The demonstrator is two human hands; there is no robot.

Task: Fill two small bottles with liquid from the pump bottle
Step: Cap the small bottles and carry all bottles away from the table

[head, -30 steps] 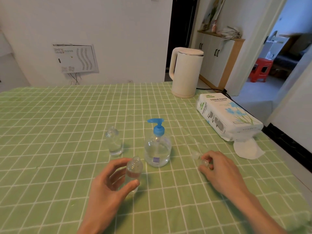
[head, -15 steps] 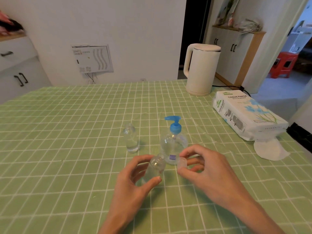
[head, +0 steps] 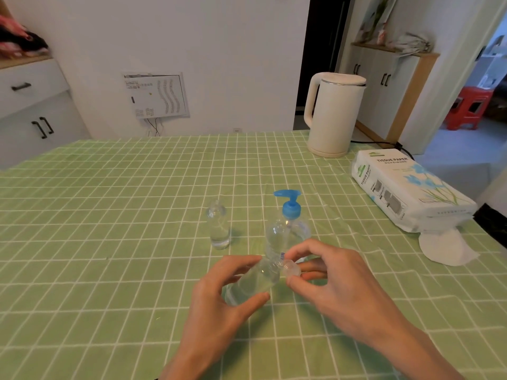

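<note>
1. Left hand (head: 219, 311): fingers and thumb curled round a small bottle (head: 253, 283), which is lifted off the worktop (head: 109, 242) and tilted, neck pointing toward my right hand.
2. Right hand (head: 343, 286): thumb and forefinger pinch a clear cap (head: 291, 269); the other fingers are loosely spread behind it. The cap touches the bottle's neck.
3. Pump bottle (head: 290, 209): upright, blue pump head, just beyond my two hands and partly hidden by the held bottle. Neither hand touches it.
4. Second bottle (head: 218, 229): upright, beyond my left hand and beside the pump bottle, apart from it. I cannot tell whether it is capped, or its level.
5. Also present: kettle (head: 333, 116) and tissue pack (head: 406, 193), both well beyond my right hand.
6. Step in hand, as I judge it: work on the cap at the held bottle's neck. I cannot tell whether it is going on or coming off, nor how much liquid the bottle holds.
7. Next move calls for: a steady left grip while my right twists the cap squarely on the thread. If the bottle is being opened, set the cap down near and bring the open neck under the pump spout. If closed, stand it up and take the second bottle.
8. Caution: a tilted open neck may spill.
</note>
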